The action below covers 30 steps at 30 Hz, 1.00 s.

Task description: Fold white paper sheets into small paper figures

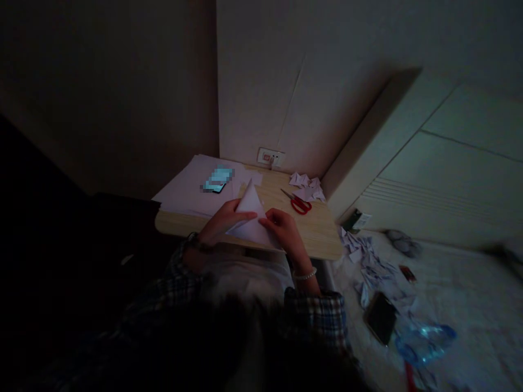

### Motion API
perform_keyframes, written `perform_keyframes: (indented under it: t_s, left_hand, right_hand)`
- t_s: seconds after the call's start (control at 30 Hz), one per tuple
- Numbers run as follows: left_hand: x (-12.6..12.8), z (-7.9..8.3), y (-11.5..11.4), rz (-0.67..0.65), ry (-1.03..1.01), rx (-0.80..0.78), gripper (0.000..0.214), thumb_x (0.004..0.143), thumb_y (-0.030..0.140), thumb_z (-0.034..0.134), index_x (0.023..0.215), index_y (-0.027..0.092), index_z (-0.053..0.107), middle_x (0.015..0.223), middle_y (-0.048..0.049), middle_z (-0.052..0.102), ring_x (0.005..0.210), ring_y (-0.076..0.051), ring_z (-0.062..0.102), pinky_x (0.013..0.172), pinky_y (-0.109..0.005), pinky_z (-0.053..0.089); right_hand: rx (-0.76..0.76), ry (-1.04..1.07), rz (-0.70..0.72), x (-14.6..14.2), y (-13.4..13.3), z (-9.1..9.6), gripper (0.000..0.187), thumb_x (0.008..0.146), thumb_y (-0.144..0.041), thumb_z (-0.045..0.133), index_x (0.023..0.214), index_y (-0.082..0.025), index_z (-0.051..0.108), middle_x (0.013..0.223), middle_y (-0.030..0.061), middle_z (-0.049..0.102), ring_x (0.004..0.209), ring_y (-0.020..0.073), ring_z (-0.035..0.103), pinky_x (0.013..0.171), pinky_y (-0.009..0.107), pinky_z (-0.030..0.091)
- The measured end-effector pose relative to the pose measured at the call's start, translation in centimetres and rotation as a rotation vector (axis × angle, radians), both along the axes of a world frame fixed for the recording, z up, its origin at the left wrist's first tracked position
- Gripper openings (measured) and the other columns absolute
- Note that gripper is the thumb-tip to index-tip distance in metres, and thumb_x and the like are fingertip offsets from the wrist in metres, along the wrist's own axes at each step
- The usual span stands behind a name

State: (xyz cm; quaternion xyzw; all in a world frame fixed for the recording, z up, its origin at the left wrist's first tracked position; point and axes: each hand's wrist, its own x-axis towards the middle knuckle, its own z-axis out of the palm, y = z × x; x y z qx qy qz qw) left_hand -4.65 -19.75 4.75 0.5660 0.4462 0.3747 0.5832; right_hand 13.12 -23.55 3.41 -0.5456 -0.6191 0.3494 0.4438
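At centre frame we hold a folded paper triangle point(250, 200) over the near edge of the wooden table point(322, 231); its long axis runs from our hands up the frame, tip pointing away toward the wall; our left hand point(224, 222) grips its lower left side, fingers laid over it; our right hand point(286, 231) pinches the lower right corner, fingers curled; both hands touch it, neither nearer; red scissors point(299, 204) lie apart, upper right.

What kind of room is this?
Most likely a bedroom. A bed with a tall padded headboard fills the right side, and a small wooden table stands beside it below a wall socket. The left hand and right hand hold a folded paper over the table.
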Motion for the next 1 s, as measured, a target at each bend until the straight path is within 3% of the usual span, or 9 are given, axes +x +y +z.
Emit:
perform_keyframes:
  t_s: [0.1, 0.23, 0.53, 0.73, 0.9, 1.0]
  left_hand:
    - [0.4, -2.4, 0.8, -0.011, 0.0, -0.036, 0.042, 0.055, 0.04, 0.082, 0.086, 0.014, 0.071, 0.079, -0.0063, 0.075, 0.074, -0.026, 0.067, 0.062, -0.031, 0.051]
    - [1.1, -3.9, 1.6, -0.007, 0.016, 0.012, 0.04, 0.053, 0.038, 0.084, 0.084, 0.015, 0.073, 0.076, -0.0062, 0.075, 0.076, -0.028, 0.069, 0.061, -0.031, 0.051]
    - [0.1, -4.7, 2.2, -0.061, 0.021, 0.091, 0.052, 0.056, 0.044, 0.084, 0.096, 0.014, 0.072, 0.093, -0.0074, 0.077, 0.087, -0.027, 0.068, 0.073, -0.032, 0.052]
    - [-0.4, -5.1, 2.0, 0.101, -0.012, 0.082, 0.055, 0.053, 0.05, 0.086, 0.091, 0.014, 0.071, 0.089, -0.0061, 0.076, 0.089, -0.027, 0.067, 0.079, -0.034, 0.052]
    - [0.5, -5.6, 1.9, 0.108, -0.046, 0.056, 0.056, 0.051, 0.054, 0.086, 0.089, 0.014, 0.071, 0.085, -0.0057, 0.076, 0.085, -0.026, 0.066, 0.076, -0.033, 0.05]
    - [0.9, -6.2, 2.0, 0.121, -0.098, 0.068, 0.054, 0.057, 0.057, 0.082, 0.087, 0.013, 0.071, 0.085, -0.0067, 0.075, 0.085, -0.026, 0.066, 0.077, -0.032, 0.049]
  right_hand:
    - [-0.06, -0.012, -0.013, 0.5, 0.4, -2.2, 0.028, 0.075, -0.043, 0.07, 0.063, -0.021, 0.056, 0.06, -0.004, 0.052, 0.06, 0.0135, 0.044, 0.057, 0.026, 0.034]
    - [-0.045, -0.029, -0.004, 0.8, 1.3, -3.6, 0.034, 0.076, -0.051, 0.068, 0.065, -0.021, 0.058, 0.061, -0.0035, 0.054, 0.062, 0.014, 0.047, 0.059, 0.026, 0.035]
    - [0.057, 0.076, -0.154, 0.2, 3.0, -4.8, 0.032, 0.078, -0.048, 0.06, 0.061, -0.021, 0.052, 0.059, -0.0032, 0.05, 0.06, 0.0138, 0.044, 0.057, 0.027, 0.033]
    - [0.089, 0.161, -0.203, -0.1, 3.3, -5.6, 0.032, 0.078, -0.05, 0.058, 0.065, -0.022, 0.052, 0.062, -0.0028, 0.051, 0.063, 0.0143, 0.045, 0.059, 0.028, 0.035]
    - [0.067, 0.146, -0.281, 0.0, 3.0, -6.2, 0.033, 0.079, -0.052, 0.056, 0.066, -0.021, 0.054, 0.062, -0.0013, 0.054, 0.065, 0.0154, 0.046, 0.059, 0.027, 0.036]
    - [0.071, 0.144, -0.262, 0.1, 3.0, -6.4, 0.033, 0.078, -0.052, 0.056, 0.067, -0.021, 0.056, 0.062, -0.0011, 0.055, 0.064, 0.0153, 0.047, 0.06, 0.027, 0.037]
